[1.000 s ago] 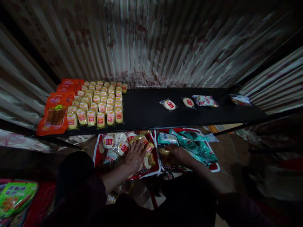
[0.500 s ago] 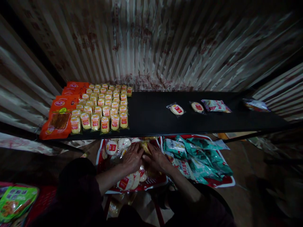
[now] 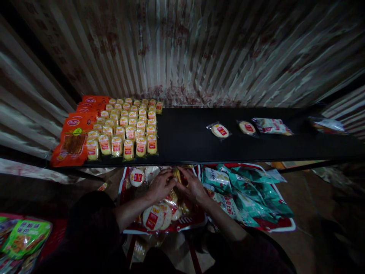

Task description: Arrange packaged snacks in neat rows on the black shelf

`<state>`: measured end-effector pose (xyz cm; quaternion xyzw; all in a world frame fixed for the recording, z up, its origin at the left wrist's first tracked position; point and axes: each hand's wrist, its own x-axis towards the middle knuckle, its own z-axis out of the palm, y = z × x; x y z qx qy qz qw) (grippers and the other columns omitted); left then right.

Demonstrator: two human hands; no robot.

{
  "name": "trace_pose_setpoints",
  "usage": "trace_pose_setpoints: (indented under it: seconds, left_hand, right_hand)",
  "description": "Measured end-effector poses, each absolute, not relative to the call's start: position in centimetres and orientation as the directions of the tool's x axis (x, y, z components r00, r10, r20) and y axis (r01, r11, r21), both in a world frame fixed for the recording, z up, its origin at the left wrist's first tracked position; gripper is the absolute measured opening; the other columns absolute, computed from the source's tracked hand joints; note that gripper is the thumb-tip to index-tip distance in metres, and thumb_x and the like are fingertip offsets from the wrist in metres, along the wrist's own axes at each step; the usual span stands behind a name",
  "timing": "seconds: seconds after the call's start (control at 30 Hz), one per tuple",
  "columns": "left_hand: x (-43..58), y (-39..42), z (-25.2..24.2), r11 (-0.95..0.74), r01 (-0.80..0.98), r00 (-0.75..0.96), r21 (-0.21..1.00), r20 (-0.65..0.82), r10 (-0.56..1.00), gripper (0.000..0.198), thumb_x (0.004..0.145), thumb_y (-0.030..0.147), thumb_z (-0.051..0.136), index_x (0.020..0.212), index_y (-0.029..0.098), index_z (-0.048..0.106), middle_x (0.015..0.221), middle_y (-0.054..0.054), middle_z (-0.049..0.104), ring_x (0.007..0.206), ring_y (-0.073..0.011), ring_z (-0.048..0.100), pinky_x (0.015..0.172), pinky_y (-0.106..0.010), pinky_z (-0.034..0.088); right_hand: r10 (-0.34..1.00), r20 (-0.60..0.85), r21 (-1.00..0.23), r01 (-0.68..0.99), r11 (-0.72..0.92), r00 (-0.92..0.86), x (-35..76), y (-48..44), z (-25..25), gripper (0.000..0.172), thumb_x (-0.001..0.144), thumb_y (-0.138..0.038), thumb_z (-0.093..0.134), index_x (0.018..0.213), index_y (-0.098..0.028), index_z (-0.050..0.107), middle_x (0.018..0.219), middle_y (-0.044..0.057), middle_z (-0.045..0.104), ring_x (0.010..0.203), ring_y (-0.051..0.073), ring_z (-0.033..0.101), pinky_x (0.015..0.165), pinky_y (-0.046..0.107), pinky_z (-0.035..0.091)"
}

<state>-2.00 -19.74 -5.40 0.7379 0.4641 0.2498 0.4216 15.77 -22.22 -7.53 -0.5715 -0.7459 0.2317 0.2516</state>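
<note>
Both hands' fingers [image 3: 165,176] [image 3: 188,176] now share the middle basket [image 3: 198,219].

A pleated, patterned curtain [image 3: 176,57] hangs at 12 o'clock. At 9 o'clock, overlapping orange pouches [image 3: 73,133] lie on a black shelf [image 3: 185,146]; a striped-end packet [image 3: 273,126] rests there at 3. Teal packets [image 3: 251,194] fill a white-rimmed red basket [image 3: 291,227] at 4; a green pouch [image 3: 27,238] lies at 8.

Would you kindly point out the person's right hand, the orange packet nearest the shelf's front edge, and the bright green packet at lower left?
Right hand [image 3: 195,188]: head view, on the back of the hand.
Orange packet [image 3: 72,142]: head view, on its printed front.
Bright green packet [image 3: 27,238]: head view, on its printed front.
</note>
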Motion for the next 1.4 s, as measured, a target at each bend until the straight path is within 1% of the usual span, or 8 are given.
trace_pose_setpoints:
  seconds: [0.17, 0.33, 0.43, 0.53, 0.77, 0.97, 1.2, 1.4]
  left_hand:
    - [-2.7, -19.7, -5.6, -0.102, 0.406, 0.389, 0.908, -0.070, 0.919, 0.024, 0.081, 0.032, 0.053, 0.095, 0.016, 0.065, 0.096, -0.007, 0.068, 0.091, -0.0205, 0.062, 0.086, -0.035, 0.048]
    - [-3.4, -19.1, -5.6, 0.117, 0.210, 0.354, 0.971, -0.187, 0.916, 0.024, 0.078, 0.032, 0.055, 0.089, 0.015, 0.066, 0.087, -0.004, 0.068, 0.084, -0.0186, 0.061, 0.080, -0.030, 0.047]
    - [-3.7, -18.9, -5.3, 0.258, 0.032, 0.353, 0.966, -0.253, 0.901, 0.029, 0.076, 0.039, 0.058, 0.090, 0.015, 0.066, 0.082, -0.003, 0.068, 0.077, -0.0173, 0.060, 0.073, -0.028, 0.047]
    - [-3.8, -18.8, -4.9, 0.350, -0.079, 0.368, 0.933, -0.299, 0.880, 0.037, 0.074, 0.045, 0.062, 0.093, 0.014, 0.066, 0.077, -0.002, 0.066, 0.068, -0.0150, 0.058, 0.066, -0.026, 0.046]
    - [-3.9, -18.7, -4.6, 0.389, -0.122, 0.377, 0.913, -0.320, 0.869, 0.035, 0.070, 0.044, 0.067, 0.089, 0.014, 0.065, 0.077, -0.001, 0.066, 0.064, -0.0125, 0.057, 0.062, -0.024, 0.045]
    - [-4.1, -18.7, -4.4, 0.367, -0.172, 0.426, 0.914, -0.267, 0.865, 0.041, 0.068, 0.033, 0.072, 0.104, 0.017, 0.061, 0.089, -0.002, 0.068, 0.077, -0.0155, 0.063, 0.068, -0.025, 0.048]
    - [-4.1, -18.7, -4.7, 0.484, -0.267, 0.540, 0.833, -0.287, 0.792, 0.043, 0.072, 0.048, 0.068, 0.097, 0.014, 0.059, 0.083, -0.005, 0.068, 0.069, -0.0187, 0.068, 0.066, -0.029, 0.050]
    - [-4.2, -18.9, -4.3, 0.488, -0.135, 0.578, 0.862, -0.331, 0.746, 0.042, 0.067, 0.041, 0.073, 0.097, 0.014, 0.062, 0.090, -0.005, 0.068, 0.068, -0.0157, 0.067, 0.062, -0.025, 0.049]
  right_hand:
    - [0.960, 0.123, -0.595, 0.755, 0.275, -0.252, 15.2, -22.4, -6.9, 0.058, 0.082, -0.038, 0.061, 0.135, -0.020, 0.046, 0.110, 0.015, 0.061, 0.104, 0.030, 0.058, 0.089, 0.047, 0.049]
    - [0.950, 0.034, -0.777, 0.590, 0.221, -0.311, 16.0, -22.0, -5.5, 0.060, 0.085, -0.046, 0.056, 0.138, -0.022, 0.042, 0.113, 0.012, 0.063, 0.102, 0.025, 0.061, 0.091, 0.044, 0.049]
    - [0.951, -0.051, -0.898, 0.432, 0.091, -0.305, 16.5, -21.9, -5.3, 0.053, 0.089, -0.048, 0.049, 0.135, -0.023, 0.045, 0.106, 0.009, 0.066, 0.097, 0.022, 0.064, 0.088, 0.040, 0.050]
    - [0.933, -0.151, -0.960, 0.274, -0.060, -0.325, 16.4, -22.1, -5.7, 0.052, 0.087, -0.051, 0.052, 0.131, -0.023, 0.049, 0.112, 0.008, 0.065, 0.102, 0.023, 0.063, 0.089, 0.040, 0.050]
    - [0.919, -0.242, -0.967, 0.152, -0.204, -0.310, 16.2, -22.1, -5.2, 0.051, 0.080, -0.051, 0.062, 0.121, -0.023, 0.053, 0.104, 0.007, 0.067, 0.099, 0.022, 0.063, 0.089, 0.039, 0.048]
    - [0.936, -0.272, -0.961, 0.118, -0.251, -0.225, 17.0, -21.5, -3.8, 0.040, 0.073, -0.049, 0.070, 0.101, -0.022, 0.061, 0.093, 0.002, 0.067, 0.087, 0.019, 0.062, 0.081, 0.034, 0.049]
    - [0.922, -0.301, -0.954, 0.071, -0.293, -0.245, 18.6, -21.2, -3.2, 0.036, 0.073, -0.044, 0.072, 0.102, -0.024, 0.068, 0.100, 0.001, 0.068, 0.090, 0.018, 0.062, 0.085, 0.034, 0.047]
    - [0.917, -0.298, -0.955, 0.084, -0.286, -0.266, 18.8, -21.1, -2.4, 0.047, 0.070, -0.042, 0.074, 0.112, -0.025, 0.063, 0.091, -0.001, 0.067, 0.083, 0.016, 0.062, 0.077, 0.030, 0.048]
